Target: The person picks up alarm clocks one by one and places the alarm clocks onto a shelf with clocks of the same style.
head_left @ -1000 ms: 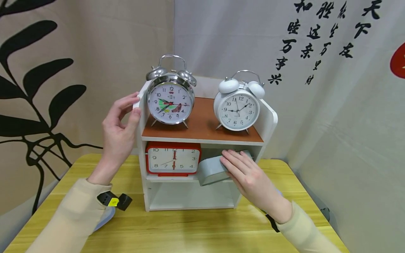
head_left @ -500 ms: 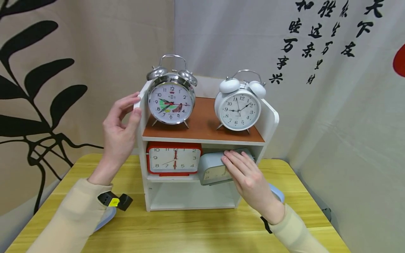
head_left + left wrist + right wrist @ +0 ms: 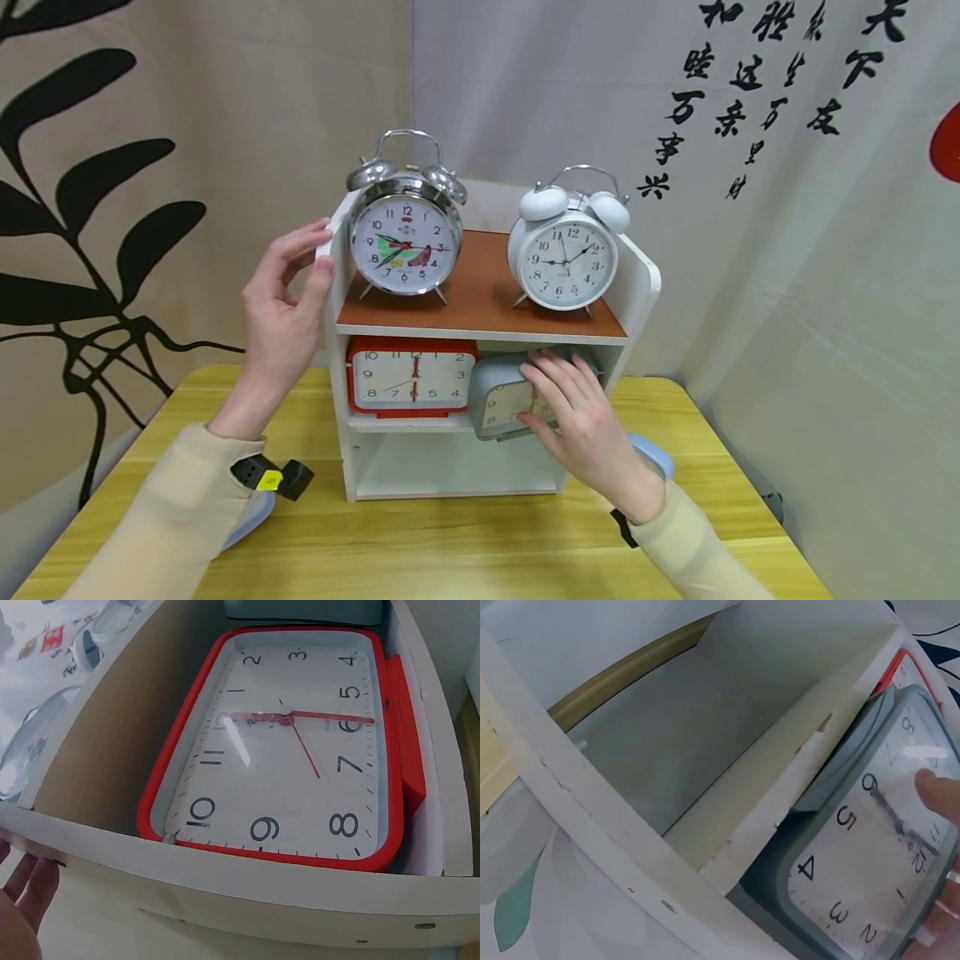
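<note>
My left hand (image 3: 283,304) holds the upper front edge of the left side panel of a small white shelf (image 3: 480,331), thumb and fingers on the panel. My right hand (image 3: 588,421) grips a grey-blue desk clock (image 3: 491,396) on the middle level, its fingers over the top and its thumb (image 3: 937,795) against the face. The grey-blue clock sits tilted, partly over the shelf's front edge. Beside it, to the left, stands a red desk clock (image 3: 412,379), upright and facing forward. The hand hides the grey-blue clock's right part in the head view.
A silver twin-bell alarm clock (image 3: 405,242) and a white twin-bell alarm clock (image 3: 566,258) stand on the brown top level (image 3: 483,287). The bottom compartment (image 3: 457,467) lies below. The shelf stands on a yellow wooden table (image 3: 420,546), with curtains behind.
The grey-blue clock's face has tipped up into view. My right thumb has come round onto that face and the wrist has shifted left. The left hand stays where it was.
</note>
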Demonstrator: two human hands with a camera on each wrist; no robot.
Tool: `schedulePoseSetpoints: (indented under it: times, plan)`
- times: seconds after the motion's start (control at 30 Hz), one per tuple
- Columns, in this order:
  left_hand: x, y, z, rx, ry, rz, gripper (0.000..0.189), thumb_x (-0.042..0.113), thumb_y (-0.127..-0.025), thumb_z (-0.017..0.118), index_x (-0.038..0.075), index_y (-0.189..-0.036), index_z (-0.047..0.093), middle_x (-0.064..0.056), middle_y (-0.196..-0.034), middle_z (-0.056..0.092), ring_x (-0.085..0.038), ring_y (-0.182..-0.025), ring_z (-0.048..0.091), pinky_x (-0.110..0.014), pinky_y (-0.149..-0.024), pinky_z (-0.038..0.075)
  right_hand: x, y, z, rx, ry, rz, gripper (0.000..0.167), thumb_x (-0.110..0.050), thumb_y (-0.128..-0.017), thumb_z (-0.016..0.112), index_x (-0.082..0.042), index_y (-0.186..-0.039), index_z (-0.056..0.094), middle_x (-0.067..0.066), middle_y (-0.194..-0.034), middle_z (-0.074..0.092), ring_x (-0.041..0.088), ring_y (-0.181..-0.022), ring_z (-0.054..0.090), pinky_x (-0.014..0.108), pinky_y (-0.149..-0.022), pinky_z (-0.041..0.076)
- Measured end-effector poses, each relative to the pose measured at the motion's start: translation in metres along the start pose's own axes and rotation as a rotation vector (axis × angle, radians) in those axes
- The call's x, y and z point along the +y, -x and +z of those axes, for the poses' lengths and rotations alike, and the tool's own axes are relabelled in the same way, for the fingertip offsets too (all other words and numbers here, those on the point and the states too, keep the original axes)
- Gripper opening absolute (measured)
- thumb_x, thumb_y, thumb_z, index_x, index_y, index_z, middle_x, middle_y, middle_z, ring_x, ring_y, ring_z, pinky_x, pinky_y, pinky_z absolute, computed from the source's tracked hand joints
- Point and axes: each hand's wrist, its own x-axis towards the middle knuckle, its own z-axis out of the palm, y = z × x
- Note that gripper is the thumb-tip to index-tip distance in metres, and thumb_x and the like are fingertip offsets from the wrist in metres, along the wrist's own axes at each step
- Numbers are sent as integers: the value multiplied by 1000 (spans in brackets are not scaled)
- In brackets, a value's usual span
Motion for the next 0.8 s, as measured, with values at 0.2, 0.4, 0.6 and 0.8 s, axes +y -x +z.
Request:
schedulePoseSetpoints:
  times: [0.2,0.4,0.6,0.8]
  plan:
    - [1,0,0,-4,-2,-4,33,8,-105,58,-7,-134,60,17,-142,64,-5,-120,64,-8,-87,59,1,-2,2,-15,-19,25,72,-20,-77,89,-2,-141,60,17,-139,66,36,-130,62,61,-113,47]
    - [1,0,-1,-1,-8,-8,33,8,-105,58,-6,-134,60,16,-142,64,-5,-119,64,-8,-87,59,2,-3,2,-43,-38,40,72,-19,-79,88,-2,-142,58,17,-143,64,35,-133,59,62,-115,45]
    - [0,0,-1,-6,-10,-1,33,8,-105,58,-6,-134,60,14,-143,64,-5,-120,64,-8,-87,59,5,-2,3,-33,-50,27,72,-17,-77,90,0,-140,59,19,-141,65,36,-130,61,63,-113,47]
    - [0,0,-1,-4,-11,2,33,9,-105,58,-7,-134,60,13,-143,64,-5,-119,64,-8,-87,58,8,-3,3,-25,-47,5,72,-16,-76,90,1,-139,59,19,-140,65,37,-128,62,64,-111,48]
